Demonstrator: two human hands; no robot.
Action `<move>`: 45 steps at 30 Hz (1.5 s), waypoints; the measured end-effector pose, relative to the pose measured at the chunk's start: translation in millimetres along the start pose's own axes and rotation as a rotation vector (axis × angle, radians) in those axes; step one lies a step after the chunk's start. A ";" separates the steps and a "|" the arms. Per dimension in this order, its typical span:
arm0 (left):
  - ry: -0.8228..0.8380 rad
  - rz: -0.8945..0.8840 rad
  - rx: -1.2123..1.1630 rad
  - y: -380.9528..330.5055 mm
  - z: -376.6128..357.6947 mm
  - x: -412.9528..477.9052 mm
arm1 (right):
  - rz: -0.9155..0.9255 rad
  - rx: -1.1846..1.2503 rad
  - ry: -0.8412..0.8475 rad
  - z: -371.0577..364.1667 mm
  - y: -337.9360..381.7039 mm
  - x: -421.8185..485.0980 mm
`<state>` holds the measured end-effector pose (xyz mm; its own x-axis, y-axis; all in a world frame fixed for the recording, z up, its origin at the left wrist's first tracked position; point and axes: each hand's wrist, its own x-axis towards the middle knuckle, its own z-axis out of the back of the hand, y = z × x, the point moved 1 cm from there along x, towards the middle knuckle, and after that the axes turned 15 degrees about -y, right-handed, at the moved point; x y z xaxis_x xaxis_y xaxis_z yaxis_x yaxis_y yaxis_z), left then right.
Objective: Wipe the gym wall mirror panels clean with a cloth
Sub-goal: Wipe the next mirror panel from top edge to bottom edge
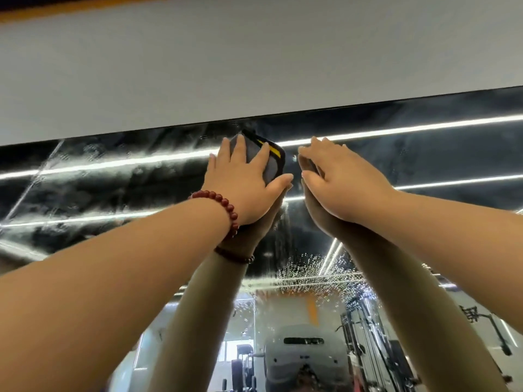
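The wall mirror (pixel 113 188) fills the lower part of the view, streaked with wet smears and water drops. Both my arms reach up to its top edge. My left hand (pixel 243 182), with a red bead bracelet on the wrist, presses a grey cloth (pixel 267 157) with a black and yellow border flat against the glass just under the top edge. My right hand (pixel 339 179) lies flat on the mirror just right of the cloth, fingers spread, holding nothing. The reflections of both arms show below the hands.
A white wall band (pixel 254 66) runs above the mirror's dark top edge. A patch of water drops (pixel 305 275) sits lower on the glass. Gym machines (pixel 368 335) and ceiling light strips show in the reflection.
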<state>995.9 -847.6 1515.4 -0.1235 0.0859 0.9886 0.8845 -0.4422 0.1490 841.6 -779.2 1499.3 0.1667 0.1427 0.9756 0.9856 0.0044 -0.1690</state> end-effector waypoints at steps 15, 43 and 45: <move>-0.035 -0.405 -0.133 30.8 3.1 43.5 | 0.007 -0.040 -0.003 0.1 -0.1 -2.1; -0.072 -0.447 -0.097 19.5 -6.6 40.6 | 0.012 -0.110 0.010 27.4 -59.7 -6.6; -0.065 -0.536 -0.097 8.3 -6.9 24.2 | 0.022 -0.108 0.012 26.7 -60.8 -6.8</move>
<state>997.1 -855.3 1540.7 -0.5145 0.3755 0.7709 0.6595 -0.4014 0.6356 779.8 -754.0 1499.2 0.1880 0.1297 0.9736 0.9789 -0.1055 -0.1750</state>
